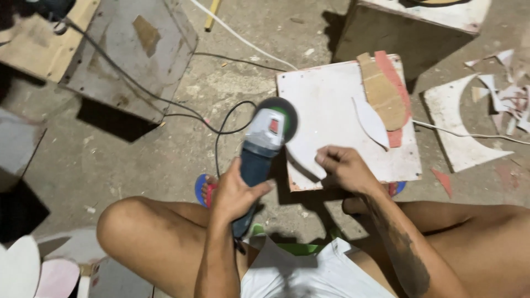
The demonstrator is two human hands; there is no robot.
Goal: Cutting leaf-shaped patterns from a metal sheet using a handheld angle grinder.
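My left hand [234,193] was wrapped around the angle grinder [262,146] body; my right hand [342,165] pinched the thin white cut-out [306,157] on the white board [331,105], beside the disc. It looked light, stiff, brittle: best gripped near its edge.

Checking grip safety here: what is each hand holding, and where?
Left hand grips the angle grinder around its blue body. Right hand pinches the white curved piece at its near edge.

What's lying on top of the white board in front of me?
On the board lie a brown cutout over a red one, a white leaf-shaped piece, and a white piece under the right hand. The hand hides part of it.
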